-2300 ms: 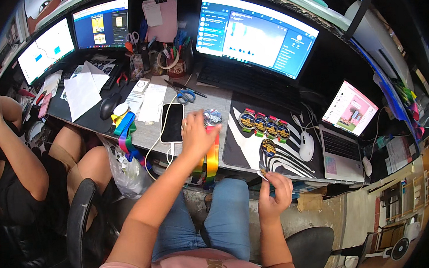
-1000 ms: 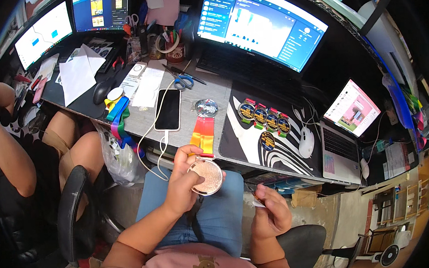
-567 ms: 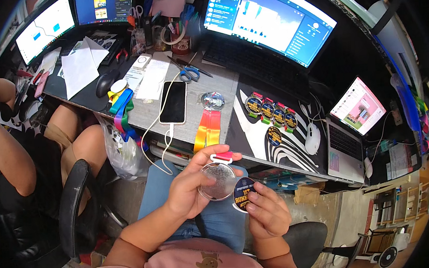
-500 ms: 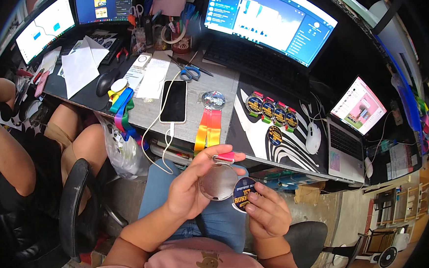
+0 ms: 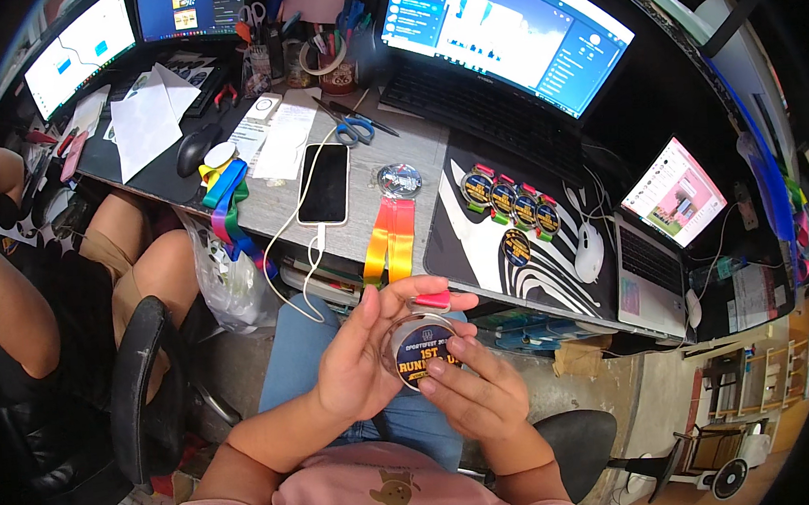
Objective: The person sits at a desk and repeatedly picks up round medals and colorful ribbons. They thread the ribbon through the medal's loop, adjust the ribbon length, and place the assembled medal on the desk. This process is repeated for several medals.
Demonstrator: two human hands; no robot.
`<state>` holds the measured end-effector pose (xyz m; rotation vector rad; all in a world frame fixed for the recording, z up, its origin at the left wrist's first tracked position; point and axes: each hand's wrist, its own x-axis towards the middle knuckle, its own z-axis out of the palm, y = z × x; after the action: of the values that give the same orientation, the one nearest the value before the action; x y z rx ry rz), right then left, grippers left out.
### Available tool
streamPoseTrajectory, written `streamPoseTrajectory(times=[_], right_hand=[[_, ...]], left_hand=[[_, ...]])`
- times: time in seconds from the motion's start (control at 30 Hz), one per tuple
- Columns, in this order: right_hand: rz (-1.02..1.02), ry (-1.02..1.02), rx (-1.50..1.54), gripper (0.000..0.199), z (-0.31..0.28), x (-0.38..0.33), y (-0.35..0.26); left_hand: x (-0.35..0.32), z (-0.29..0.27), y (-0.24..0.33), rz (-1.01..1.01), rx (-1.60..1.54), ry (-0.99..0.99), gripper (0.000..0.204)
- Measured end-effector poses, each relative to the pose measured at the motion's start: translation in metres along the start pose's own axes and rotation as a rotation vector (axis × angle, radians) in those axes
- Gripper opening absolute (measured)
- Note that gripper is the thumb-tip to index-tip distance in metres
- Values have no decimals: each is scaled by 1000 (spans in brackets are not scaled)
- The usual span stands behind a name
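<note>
The left hand (image 5: 356, 371) is holding a silver medal (image 5: 394, 348) in front of the desk's (image 5: 353, 239) front edge, above the lap; its fingers are supporting the medal from behind while its thumb is standing apart. A red ribbon (image 5: 432, 301) is lying across the fingers at the medal's top. The right hand (image 5: 481, 391) is clamping a dark blue disc (image 5: 420, 349) by its right side; the disc is covering most of the medal's face, though whether it is touching cannot be told. Near the mat's (image 5: 443, 250) left edge, a second medal (image 5: 399, 181) is lying, its red-yellow strap (image 5: 389, 240) hanging over the desk's front edge. On the mat, four medals (image 5: 501, 199) are forming a row, with a loose disc (image 5: 516, 247) lying just beside them.
</note>
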<state>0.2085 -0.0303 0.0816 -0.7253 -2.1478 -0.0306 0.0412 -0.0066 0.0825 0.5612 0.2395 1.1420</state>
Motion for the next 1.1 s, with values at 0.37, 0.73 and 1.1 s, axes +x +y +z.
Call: streamPoseTrajectory(times=[0.37,0.73,1.1], right_hand=[[-52,-21,0,26,4,-3,4],[-54,-52,-7,27,4,-3,5],[-59,-62,-19,26,5,-2,5]], left_hand=[[-1,2,0,27,-9,0,64],[-1,3,2,33,-21,0,63],[-2,2,3,35,-15,-4,63]])
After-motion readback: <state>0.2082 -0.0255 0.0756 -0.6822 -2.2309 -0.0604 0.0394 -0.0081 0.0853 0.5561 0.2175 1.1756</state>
